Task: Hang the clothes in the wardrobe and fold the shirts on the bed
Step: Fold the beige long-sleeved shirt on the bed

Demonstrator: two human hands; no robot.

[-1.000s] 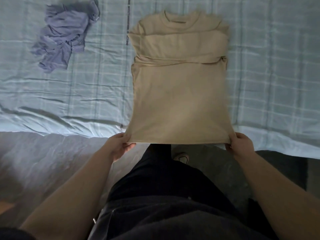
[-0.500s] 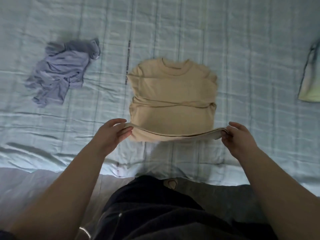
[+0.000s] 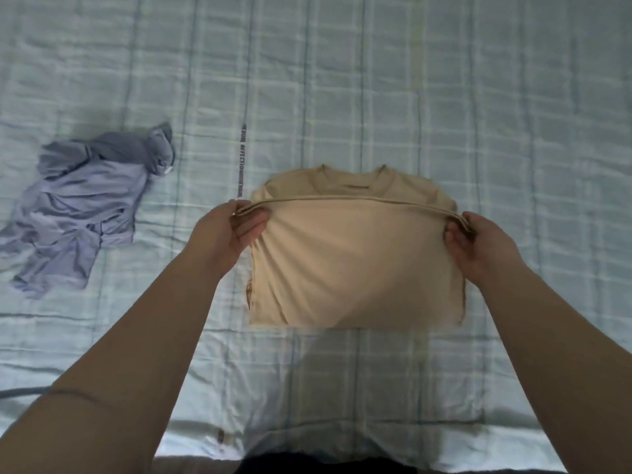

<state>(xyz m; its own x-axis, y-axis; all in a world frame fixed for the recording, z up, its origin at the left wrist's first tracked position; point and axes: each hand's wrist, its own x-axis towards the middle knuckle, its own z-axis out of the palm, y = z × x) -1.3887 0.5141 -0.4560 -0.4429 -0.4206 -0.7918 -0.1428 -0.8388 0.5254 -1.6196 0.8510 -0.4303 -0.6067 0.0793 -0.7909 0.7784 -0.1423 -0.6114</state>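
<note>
beige shirt (image 3: 355, 268) mid-fold on the bed (image 3: 376, 80). our left hand (image 3: 232, 230) and right hand (image 3: 478, 248) each pinch one hem corner, held just short of the collar. step: halving fold. next, we judge: lay hem level, release, smooth. farther left, crumpled lilac garment (image 3: 85, 206) waits unfolded.

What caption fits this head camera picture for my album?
Left hand and right hand hold the hem of a beige shirt near its collar, on a checked bed beside a crumpled purple garment.
</note>
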